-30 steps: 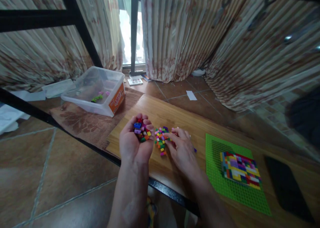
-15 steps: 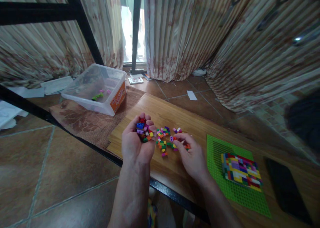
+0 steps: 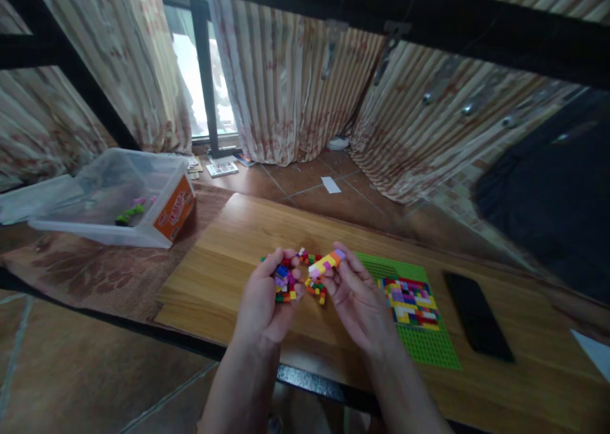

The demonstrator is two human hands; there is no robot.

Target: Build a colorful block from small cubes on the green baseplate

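My left hand point(image 3: 262, 300) is palm up, its fingers curled around a heap of small toy building bricks point(image 3: 284, 278) in blue, purple, magenta, yellow and green. In my right hand point(image 3: 355, 294) is a bar of joined bricks point(image 3: 328, 264), coloured white, pink, yellow, orange and purple. The bar is raised above the table and tilted, its white end toward my left hand. Between and beneath the hands, loose bricks point(image 3: 316, 289) lie on the wood, partly covered by my fingers. Right of my right hand, a multicoloured brick build point(image 3: 412, 304) sits on a green baseplate point(image 3: 431, 354).
A black phone point(image 3: 478, 316) lies right of the baseplate on the wooden table point(image 3: 210, 262). At the left stands a clear plastic box point(image 3: 109, 230) with a few green and pink pieces, on a brown cloth point(image 3: 95, 269). A dark-clothed shape point(image 3: 548, 192) is at the far right.
My right hand has come up from the loose bricks and now shows the long brick bar instead of a small purple piece. The left hand still cups its heap. The view has turned right.
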